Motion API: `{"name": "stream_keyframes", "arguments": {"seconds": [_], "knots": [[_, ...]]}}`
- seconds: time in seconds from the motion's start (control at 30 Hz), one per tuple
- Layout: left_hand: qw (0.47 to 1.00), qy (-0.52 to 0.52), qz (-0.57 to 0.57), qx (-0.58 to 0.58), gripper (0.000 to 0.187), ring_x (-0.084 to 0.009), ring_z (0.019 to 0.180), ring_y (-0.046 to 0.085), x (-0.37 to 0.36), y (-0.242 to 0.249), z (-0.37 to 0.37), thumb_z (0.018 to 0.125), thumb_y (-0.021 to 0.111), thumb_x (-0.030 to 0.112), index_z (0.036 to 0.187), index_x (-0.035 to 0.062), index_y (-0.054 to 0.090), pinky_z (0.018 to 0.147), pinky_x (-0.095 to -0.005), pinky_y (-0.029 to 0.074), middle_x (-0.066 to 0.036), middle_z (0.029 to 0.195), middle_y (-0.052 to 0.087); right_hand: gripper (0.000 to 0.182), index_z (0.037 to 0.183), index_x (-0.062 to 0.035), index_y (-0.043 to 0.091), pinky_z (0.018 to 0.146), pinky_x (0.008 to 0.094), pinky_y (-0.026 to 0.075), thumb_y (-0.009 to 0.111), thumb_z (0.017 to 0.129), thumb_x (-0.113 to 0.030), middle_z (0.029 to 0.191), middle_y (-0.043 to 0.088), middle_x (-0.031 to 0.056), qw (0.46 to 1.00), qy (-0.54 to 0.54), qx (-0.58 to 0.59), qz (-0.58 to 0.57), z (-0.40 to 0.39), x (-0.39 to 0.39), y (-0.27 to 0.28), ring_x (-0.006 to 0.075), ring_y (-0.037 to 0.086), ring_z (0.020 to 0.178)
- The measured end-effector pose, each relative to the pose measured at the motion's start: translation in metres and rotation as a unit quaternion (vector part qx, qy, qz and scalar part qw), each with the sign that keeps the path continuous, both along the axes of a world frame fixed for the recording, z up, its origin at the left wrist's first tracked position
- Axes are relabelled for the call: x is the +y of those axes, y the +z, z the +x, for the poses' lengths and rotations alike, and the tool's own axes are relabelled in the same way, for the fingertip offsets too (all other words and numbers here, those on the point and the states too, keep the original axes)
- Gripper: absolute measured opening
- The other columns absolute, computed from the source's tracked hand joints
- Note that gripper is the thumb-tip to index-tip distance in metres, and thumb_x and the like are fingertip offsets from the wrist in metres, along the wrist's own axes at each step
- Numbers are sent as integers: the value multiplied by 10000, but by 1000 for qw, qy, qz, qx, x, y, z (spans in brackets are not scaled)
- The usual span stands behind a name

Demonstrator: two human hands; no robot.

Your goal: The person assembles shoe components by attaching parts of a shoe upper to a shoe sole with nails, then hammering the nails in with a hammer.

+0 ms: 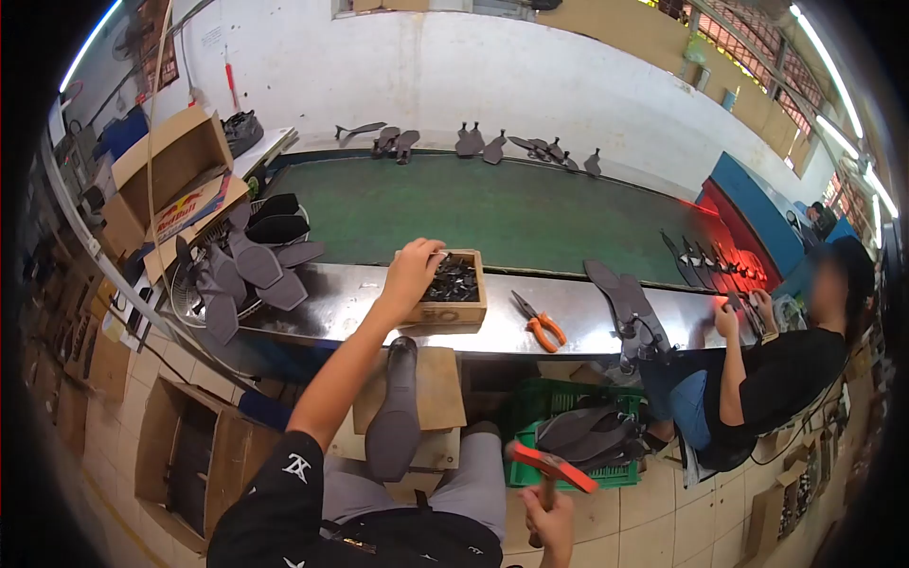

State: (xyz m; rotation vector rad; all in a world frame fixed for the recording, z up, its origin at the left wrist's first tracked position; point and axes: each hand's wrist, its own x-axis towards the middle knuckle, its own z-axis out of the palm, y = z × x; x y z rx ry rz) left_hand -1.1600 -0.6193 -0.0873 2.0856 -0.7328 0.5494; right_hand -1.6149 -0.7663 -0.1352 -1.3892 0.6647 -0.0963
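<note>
My left hand (414, 272) is at the wooden box (450, 316), grip indeterminable; my right hand (550, 521) grips a hammer (551, 467); pliers (543, 327) lie right of the box.

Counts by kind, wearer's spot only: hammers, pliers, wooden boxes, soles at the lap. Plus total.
Hammer: 1
Pliers: 1
Wooden box: 1
Sole at the lap: 1
Total: 4

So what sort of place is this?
It looks like a shoe workshop, probably a small factory: dark shoe soles are heaped at the left, more sit along the far edge of a green belt-like surface, and the right hand grips a hammer.
</note>
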Motion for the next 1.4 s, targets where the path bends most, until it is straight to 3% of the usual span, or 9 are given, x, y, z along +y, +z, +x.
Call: {"name": "stream_keyframes", "arguments": {"seconds": [0.1, 0.23, 0.5, 0.7, 0.97, 1.0, 1.07, 1.33, 1.4], "knots": [[974, -16, 225, -20, 153, -310, 965, 641, -21, 0, 31, 853, 677, 144, 954, 38, 720, 819, -439, 524, -119, 960, 665, 156, 1006, -5, 687, 403, 221, 288, 684, 941, -147, 586, 504, -50, 998, 28, -62, 15, 19, 4, -39, 31, 421, 439], [980, -18, 192, -59, 98, -327, 836, 658, -27, -14, 50, 822, 705, 96, 891, 42, 749, 754, -398, 535, -156, 872, 682, 172, 1021, 22, 680, 406, 215, 290, 669, 960, -138, 589, 499, -52, 987, 26, -123, 98, 42, 9, -20, 28, 417, 446], [899, -177, -291, 273, 162, -84, 736, 603, 14, 71, -134, 869, 758, 109, 936, -37, 734, 665, -238, 475, -22, 777, 682, 191, 1063, 76, 690, 383, 197, 317, 658, 943, -70, 844, 730, 113, 961, 36, -264, -78, 102, -1, 60, 25, 420, 416], [860, -248, -388, 220, 71, -129, 790, 612, 57, 71, -242, 851, 717, -67, 918, -48, 700, 688, -254, 494, -97, 913, 670, 247, 1141, 25, 669, 435, 168, 326, 694, 940, -117, 954, 729, 75, 942, 92, -322, 13, 136, 43, 119, -4, 429, 490], [965, -178, -132, -140, 325, -234, 873, 639, 118, 81, -258, 700, 782, -50, 1019, -7, 735, 754, -326, 547, -105, 1004, 691, 284, 1082, 52, 677, 446, 171, 395, 778, 861, -96, 1001, 723, 148, 917, 150, -366, 57, 133, 89, 114, 41, 529, 551], [966, -176, -110, -157, 338, -230, 878, 637, 124, 82, -259, 696, 777, -44, 1030, -9, 735, 752, -330, 552, -100, 1008, 690, 354, 1015, 91, 617, 360, 214, 352, 755, 896, -212, 723, 642, 126, 902, 142, -407, 3, 139, 96, 114, 59, 458, 407], [961, -162, -34, -220, 316, -202, 891, 636, 134, 82, -258, 690, 831, 15, 997, 53, 763, 748, -274, 556, -35, 1002, 692, 240, 1012, 75, 661, 417, 198, 403, 760, 864, -86, 910, 686, 166, 910, 150, -381, 63, 138, 99, 118, 63, 526, 509], [989, -74, -126, 4, 387, -305, 986, 646, 109, 26, -191, 752, 828, 200, 1079, 39, 700, 899, -382, 525, -98, 1050, 701, 147, 1014, 88, 653, 436, 216, 412, 662, 868, 79, 1063, 653, 159, 940, 129, -316, -8, 172, 81, 101, 75, 557, 539], [996, 25, -82, 13, 409, -340, 992, 648, 92, -14, -157, 766, 822, 227, 1083, 14, 676, 924, -393, 508, -114, 1014, 708, 182, 1066, 60, 665, 424, 211, 357, 665, 886, 31, 846, 644, 72, 955, 138, -253, -70, 191, 75, 95, 41, 493, 489]]}}
